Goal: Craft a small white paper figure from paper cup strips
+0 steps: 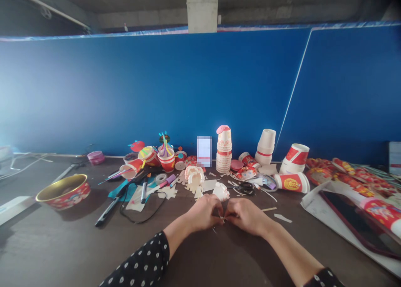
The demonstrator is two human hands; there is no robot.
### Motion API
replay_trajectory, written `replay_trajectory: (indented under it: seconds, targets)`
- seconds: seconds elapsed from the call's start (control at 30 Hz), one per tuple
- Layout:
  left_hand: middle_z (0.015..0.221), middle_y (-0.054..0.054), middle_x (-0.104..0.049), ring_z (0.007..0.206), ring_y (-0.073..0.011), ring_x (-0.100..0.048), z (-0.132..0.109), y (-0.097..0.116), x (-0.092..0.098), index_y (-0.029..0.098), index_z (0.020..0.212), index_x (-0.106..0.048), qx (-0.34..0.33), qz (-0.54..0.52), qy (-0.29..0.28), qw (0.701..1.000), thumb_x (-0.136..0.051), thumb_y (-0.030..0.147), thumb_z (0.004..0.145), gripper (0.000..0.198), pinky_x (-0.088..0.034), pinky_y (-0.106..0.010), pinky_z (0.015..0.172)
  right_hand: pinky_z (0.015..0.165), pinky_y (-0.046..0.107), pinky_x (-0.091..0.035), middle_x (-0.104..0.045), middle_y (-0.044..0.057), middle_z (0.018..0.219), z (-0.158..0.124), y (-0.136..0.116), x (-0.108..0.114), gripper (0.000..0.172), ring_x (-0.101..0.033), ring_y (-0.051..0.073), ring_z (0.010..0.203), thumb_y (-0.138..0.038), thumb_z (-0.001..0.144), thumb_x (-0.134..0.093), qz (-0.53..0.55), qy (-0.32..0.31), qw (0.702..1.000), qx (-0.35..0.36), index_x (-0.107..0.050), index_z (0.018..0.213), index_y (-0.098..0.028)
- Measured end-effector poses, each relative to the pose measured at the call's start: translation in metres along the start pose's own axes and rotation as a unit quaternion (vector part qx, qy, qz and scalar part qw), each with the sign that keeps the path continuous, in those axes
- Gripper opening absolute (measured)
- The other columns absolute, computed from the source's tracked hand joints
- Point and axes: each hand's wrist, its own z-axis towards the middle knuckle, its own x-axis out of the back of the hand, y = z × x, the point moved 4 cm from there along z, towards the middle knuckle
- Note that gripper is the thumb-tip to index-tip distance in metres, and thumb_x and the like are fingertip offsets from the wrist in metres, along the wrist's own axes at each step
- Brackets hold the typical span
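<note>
The left hand (205,212) and right hand (247,215) are pinching closed on a tiny white paper-like strip (222,218), well short of the far edge of the dark brown tabletop (219,260). Uneven pulling is risking a tear; their closeness to a curled white paper piece (221,191) is risking a nudge.
</note>
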Motion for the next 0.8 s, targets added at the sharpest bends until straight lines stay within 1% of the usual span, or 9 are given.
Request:
replay_trajectory:
  seconds: [0.13, 0.27, 0.37, 0.47, 0.57, 0.7, 0.8]
  targets:
    - [0.09, -0.002, -0.065, 0.087, -0.0168, -0.058, 0.0007, -0.002, -0.0023, 0.018, 0.073, -0.068, -0.026, -0.005, 0.002, 1.0, -0.073, 0.023, 0.069, 0.008, -0.041, -0.024, 0.082, 0.07, 0.02, -0.04, -0.066, 0.0, 0.083, -0.0002, -0.0006, 0.0002, 0.018, -0.059, 0.013, 0.078, -0.014, 0.078, -0.053, 0.007, 0.007, 1.0, 0.001, -0.068, 0.081, -0.022]
    - [0.093, -0.004, -0.064, 0.091, -0.0178, -0.057, 0.0005, 0.0009, -0.0041, 0.018, 0.074, -0.069, -0.066, 0.013, -0.014, 0.998, -0.067, 0.021, 0.073, 0.003, -0.041, -0.025, 0.086, 0.07, 0.021, -0.04, -0.066, 0.0, 0.083, -0.0002, 0.0009, -0.0006, 0.019, -0.059, 0.013, 0.078, -0.013, 0.077, -0.053, 0.003, 0.008, 1.0, -0.003, -0.069, 0.081, -0.022]
    - [0.091, -0.005, -0.064, 0.091, -0.0186, -0.057, 0.0, 0.0043, -0.0053, 0.017, 0.073, -0.068, -0.082, 0.035, -0.02, 0.996, -0.063, 0.016, 0.073, 0.006, -0.041, -0.026, 0.086, 0.068, 0.021, -0.039, -0.066, 0.0, 0.081, 0.0, 0.0026, -0.0018, 0.02, -0.059, 0.013, 0.076, -0.012, 0.076, -0.052, -0.001, 0.006, 1.0, -0.01, -0.069, 0.08, -0.023]
    - [0.09, -0.005, -0.065, 0.088, -0.0182, -0.057, 0.0001, 0.0053, -0.0057, 0.017, 0.072, -0.068, -0.071, 0.043, -0.012, 0.996, -0.06, 0.012, 0.072, 0.009, -0.042, -0.025, 0.085, 0.066, 0.02, -0.039, -0.065, 0.0, 0.078, -0.0004, 0.003, -0.002, 0.021, -0.059, 0.013, 0.073, -0.012, 0.075, -0.052, -0.01, 0.007, 1.0, -0.015, -0.069, 0.078, -0.023]
    - [0.087, -0.004, -0.065, 0.085, -0.0168, -0.058, 0.0008, 0.0029, -0.006, 0.016, 0.071, -0.066, -0.044, 0.029, -0.008, 0.999, -0.06, 0.011, 0.071, 0.009, -0.043, -0.023, 0.082, 0.067, 0.02, -0.039, -0.065, 0.0, 0.08, -0.0011, 0.0015, -0.0009, 0.02, -0.058, 0.012, 0.073, -0.014, 0.075, -0.053, -0.01, 0.01, 1.0, -0.012, -0.07, 0.079, -0.023]
    - [0.085, -0.003, -0.064, 0.082, -0.0143, -0.058, 0.0019, -0.0012, -0.0072, 0.015, 0.069, -0.064, -0.039, 0.001, 0.001, 0.999, -0.058, 0.01, 0.073, 0.009, -0.043, -0.02, 0.077, 0.069, 0.021, -0.039, -0.065, 0.0, 0.084, -0.0017, 0.0005, -0.0002, 0.014, -0.059, 0.014, 0.076, -0.022, 0.076, -0.058, -0.007, 0.006, 1.0, -0.021, -0.07, 0.083, -0.024]
    - [0.083, -0.003, -0.064, 0.079, -0.0136, -0.058, 0.0028, -0.0045, -0.0094, 0.014, 0.069, -0.063, -0.037, -0.004, 0.014, 0.999, -0.058, 0.01, 0.073, 0.008, -0.043, -0.02, 0.074, 0.066, 0.021, -0.039, -0.065, 0.0, 0.081, -0.0016, 0.0001, -0.0007, 0.011, -0.059, 0.013, 0.073, -0.027, 0.077, -0.06, -0.01, 0.011, 0.999, -0.034, -0.069, 0.081, -0.023]
